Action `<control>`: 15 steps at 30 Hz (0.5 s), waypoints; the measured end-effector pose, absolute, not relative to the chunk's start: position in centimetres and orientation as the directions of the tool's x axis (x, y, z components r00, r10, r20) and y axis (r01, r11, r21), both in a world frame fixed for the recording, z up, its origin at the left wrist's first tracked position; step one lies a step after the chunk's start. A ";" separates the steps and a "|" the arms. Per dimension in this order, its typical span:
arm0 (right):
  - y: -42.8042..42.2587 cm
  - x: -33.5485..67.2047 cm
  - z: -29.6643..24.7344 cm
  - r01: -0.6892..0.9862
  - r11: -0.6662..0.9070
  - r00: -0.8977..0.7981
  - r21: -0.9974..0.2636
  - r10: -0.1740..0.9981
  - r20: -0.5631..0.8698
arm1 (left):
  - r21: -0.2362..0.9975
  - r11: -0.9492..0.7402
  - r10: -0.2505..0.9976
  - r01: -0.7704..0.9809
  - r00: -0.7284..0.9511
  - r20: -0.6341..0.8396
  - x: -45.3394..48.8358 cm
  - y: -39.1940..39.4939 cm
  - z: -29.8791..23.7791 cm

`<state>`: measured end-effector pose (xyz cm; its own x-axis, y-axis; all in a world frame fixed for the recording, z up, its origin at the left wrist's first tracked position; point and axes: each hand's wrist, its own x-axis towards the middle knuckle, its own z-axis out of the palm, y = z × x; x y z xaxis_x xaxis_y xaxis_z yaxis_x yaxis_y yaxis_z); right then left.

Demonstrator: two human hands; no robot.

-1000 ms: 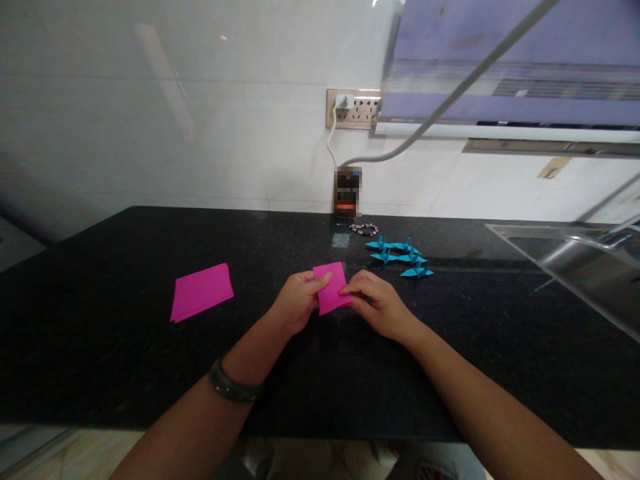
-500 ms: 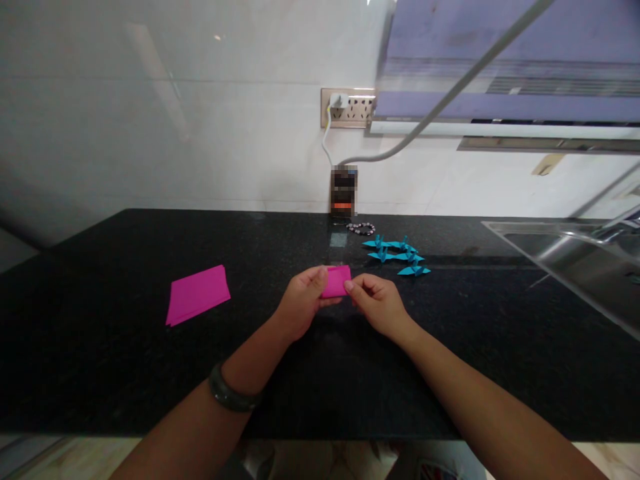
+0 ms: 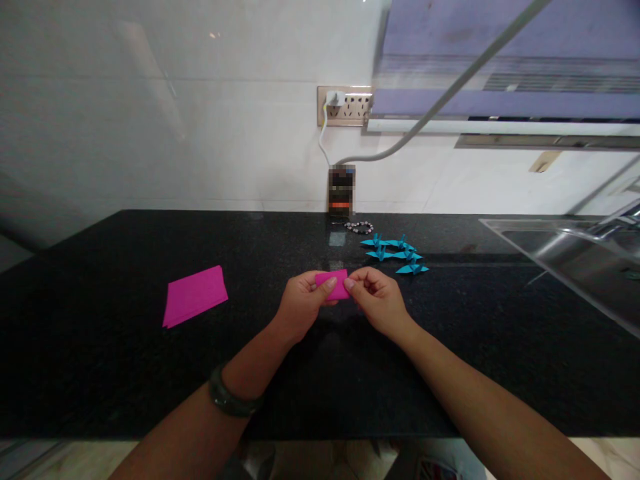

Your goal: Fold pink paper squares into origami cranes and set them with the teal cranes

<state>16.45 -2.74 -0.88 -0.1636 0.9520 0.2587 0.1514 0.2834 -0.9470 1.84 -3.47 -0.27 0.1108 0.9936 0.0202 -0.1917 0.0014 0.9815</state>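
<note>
A small folded piece of pink paper [image 3: 333, 283] is held between both hands above the dark countertop [image 3: 330, 373]. My left hand [image 3: 303, 300] grips its left side, thumb lying across the front and fingers behind. At the right edge, my right hand [image 3: 377, 297] pinches the paper between thumb and index finger. Off to the left lies a stack of pink paper sheets [image 3: 196, 295]. Beyond my right hand sit several blue folded paper cranes [image 3: 413, 267].
A phone-like device [image 3: 342, 190] with a blurred screen leans on the wall, a beaded loop [image 3: 361, 227] beside it. Cables run from it toward the wall socket [image 3: 345, 107] and upper right. A steel sink [image 3: 595, 267] is set into the counter at right.
My left thumb has moved right and down, from the paper's left edge onto its front face. My right hand keeps its pinch. The view has shifted slightly.
</note>
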 end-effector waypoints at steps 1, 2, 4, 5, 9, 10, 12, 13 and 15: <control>-2.7 16.5 -0.9 0.152 0.281 -0.164 -0.948 0.953 0.256 | 0.981 -0.001 0.994 -0.192 0.109 0.022 1.8 -3.5 -0.3; -2.7 16.5 -0.8 0.152 0.277 -0.163 -0.949 0.954 0.252 | 0.981 -0.003 0.994 -0.192 0.109 0.024 1.8 -3.5 -0.3; -2.7 16.4 -0.8 0.149 0.266 -0.156 -0.952 0.957 0.243 | 0.982 -0.002 0.993 -0.190 0.112 0.024 1.8 -3.5 -0.3; -2.7 16.4 -0.8 0.144 0.261 -0.152 -0.955 0.959 0.239 | 0.982 -0.002 0.993 -0.188 0.115 0.024 1.8 -3.5 -0.4; -2.5 16.3 -0.8 0.098 0.243 -0.130 -0.965 0.964 0.230 | 0.985 0.003 0.991 -0.173 0.130 0.020 1.7 -3.4 -0.4; -2.5 16.3 -0.8 0.088 0.237 -0.127 -0.967 0.966 0.225 | 0.985 0.003 0.991 -0.171 0.131 0.020 1.7 -3.4 -0.5; -2.5 16.3 -0.8 0.078 0.228 -0.131 -0.970 0.967 0.217 | 0.986 0.001 0.991 -0.166 0.131 0.021 1.7 -3.4 -0.5; -2.6 16.3 -0.8 0.077 0.229 -0.136 -0.970 0.967 0.217 | 0.987 0.000 0.991 -0.162 0.134 0.022 1.7 -3.5 -0.5; -2.6 16.3 -0.7 0.078 0.239 -0.146 -0.968 0.963 0.227 | 0.988 0.000 0.990 -0.152 0.141 0.022 1.7 -3.5 -0.5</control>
